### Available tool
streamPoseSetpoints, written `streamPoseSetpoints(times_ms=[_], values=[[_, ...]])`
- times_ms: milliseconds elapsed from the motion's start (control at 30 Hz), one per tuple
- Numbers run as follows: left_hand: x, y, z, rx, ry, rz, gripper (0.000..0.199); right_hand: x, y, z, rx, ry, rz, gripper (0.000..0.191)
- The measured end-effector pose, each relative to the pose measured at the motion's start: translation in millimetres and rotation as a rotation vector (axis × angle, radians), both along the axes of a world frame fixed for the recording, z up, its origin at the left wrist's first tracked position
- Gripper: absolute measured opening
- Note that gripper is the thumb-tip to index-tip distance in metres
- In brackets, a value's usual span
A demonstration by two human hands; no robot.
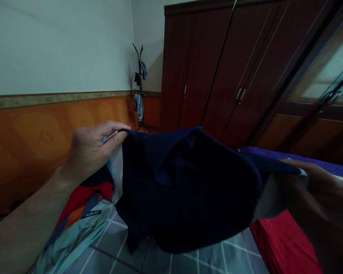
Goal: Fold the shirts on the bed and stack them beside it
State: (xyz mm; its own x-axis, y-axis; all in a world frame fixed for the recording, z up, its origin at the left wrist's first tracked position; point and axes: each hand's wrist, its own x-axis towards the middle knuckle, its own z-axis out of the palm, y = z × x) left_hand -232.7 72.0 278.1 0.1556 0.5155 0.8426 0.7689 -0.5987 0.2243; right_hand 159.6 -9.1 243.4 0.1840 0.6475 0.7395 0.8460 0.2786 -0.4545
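A dark navy garment (188,190) with light grey parts at both sides hangs stretched between my two hands, above a grey checked bedspread (174,262). My left hand (100,148) pinches its upper left edge between thumb and fingers. At the right, my right hand (317,190), dark and somewhat blurred, grips the opposite end. The cloth sags in the middle with an open fold along its top. Its lower edge hangs loose over the bedspread.
Clothes in red, orange and pale grey (85,217) lie at the left. A folded red cloth (286,243) lies at the lower right. Beyond are purple bedding (263,153), a dark red wardrobe (200,68) and a coat stand (140,76) in the corner.
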Motion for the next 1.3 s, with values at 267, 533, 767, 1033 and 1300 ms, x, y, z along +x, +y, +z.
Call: streamPoseSetpoints(times_ms=[267, 533, 767, 1033, 1300], values=[[50.1, 118.8, 28.6, -0.117, 0.109, 0.074, 0.024, 21.1, 104.8, 49.6, -0.138, -0.322, -0.219, 0.056], [46.5, 72.1, 100.1, 0.139, -0.041, 0.005, 0.036, 21.2, 51.6, 111.0, 0.257, -0.305, -0.246, 0.069], [19.2, 34.9, -40.9, -0.358, 0.027, -0.372, 0.023, 54.3, 10.0, -31.2, -0.081, -0.42, 0.06, 0.047], [28.8, 25.1, -54.3, -0.691, -0.159, -0.493, 0.023, 31.0, 2.7, -32.2, -0.301, -0.131, 0.311, 0.037], [3.1, -23.8, -110.8, -0.986, 0.378, -0.714, 0.013, 27.5, -43.4, -95.6, -0.744, -0.209, 0.579, 0.022]])
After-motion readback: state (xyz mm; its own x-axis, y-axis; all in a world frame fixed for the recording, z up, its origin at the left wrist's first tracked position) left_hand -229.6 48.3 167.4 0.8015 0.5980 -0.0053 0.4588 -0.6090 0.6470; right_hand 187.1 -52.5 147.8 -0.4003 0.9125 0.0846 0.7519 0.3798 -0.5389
